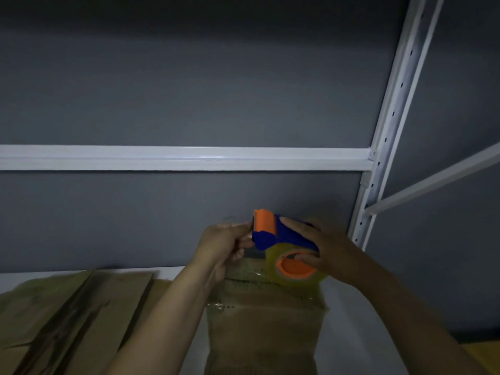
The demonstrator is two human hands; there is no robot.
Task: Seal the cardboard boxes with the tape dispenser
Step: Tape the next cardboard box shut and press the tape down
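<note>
Blue and orange, the dispenser [273,234] is hanging in mid-air, just above the far end of the box [265,320] and not touching it. The right hand [327,253] is gripping it from the right. The forefinger is lying along the blue top, the thumb is pressing into the orange core of the roll [295,269], and the other fingers are wrapping round the back. The left hand [224,242] is coming in from the left. Its fingers are curling tight together and pinching at the dispenser's orange nose. Whether tape is sitting between those fingertips, I cannot tell.

Down below, the brown cardboard box is running from the near edge toward the far wall [189,77], its top flaps lying shut, so its contents are hidden. Clear tape is glinting across its far end, right under the roll. Left of the box, flat cardboard [81,307] is lying in a loose stack on the white shelf [351,334]. Beyond the hands, a white rail [189,158] is crossing the grey wall, meeting a perforated white post [392,117] on the right.
</note>
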